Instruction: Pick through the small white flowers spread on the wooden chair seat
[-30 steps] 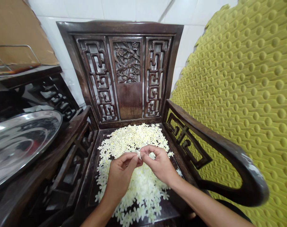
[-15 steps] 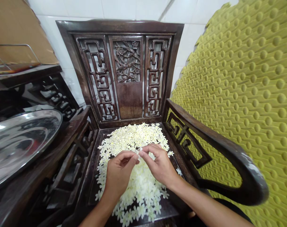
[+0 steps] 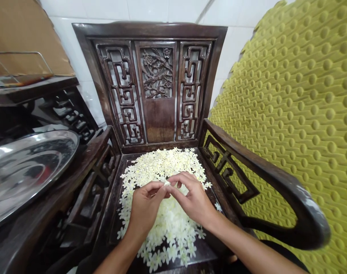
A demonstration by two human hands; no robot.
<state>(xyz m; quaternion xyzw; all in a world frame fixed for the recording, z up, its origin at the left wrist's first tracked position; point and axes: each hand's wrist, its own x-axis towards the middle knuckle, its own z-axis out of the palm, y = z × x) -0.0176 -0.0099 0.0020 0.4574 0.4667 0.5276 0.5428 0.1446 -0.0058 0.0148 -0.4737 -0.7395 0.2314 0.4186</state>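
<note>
A small white flower (image 3: 165, 183) sits at the fingertips where my two hands meet, above the chair seat. My left hand (image 3: 149, 201) is closed, its thumb and forefinger pinched on the flower. From the other side my right hand (image 3: 192, 196) pinches at the same spot with thumb and forefinger, touching the flower; its lower fingers are curled. Beneath both hands lies a wide spread of loose pale yellow-white blossoms (image 3: 171, 238) on the dark chair seat (image 3: 200, 255). The wrists hide part of the blossoms.
A carved dark wooden chair back (image 3: 161, 118) rises behind the blossoms, with a curved armrest (image 3: 276, 186) on the right. A round metal tray (image 3: 27, 167) rests at the left armrest. A yellow bumpy foam sheet (image 3: 299, 95) stands on the right.
My hands stay pinched together, fingertips now closer, and the white flower between them shows more clearly. The whole view has shifted slightly.
</note>
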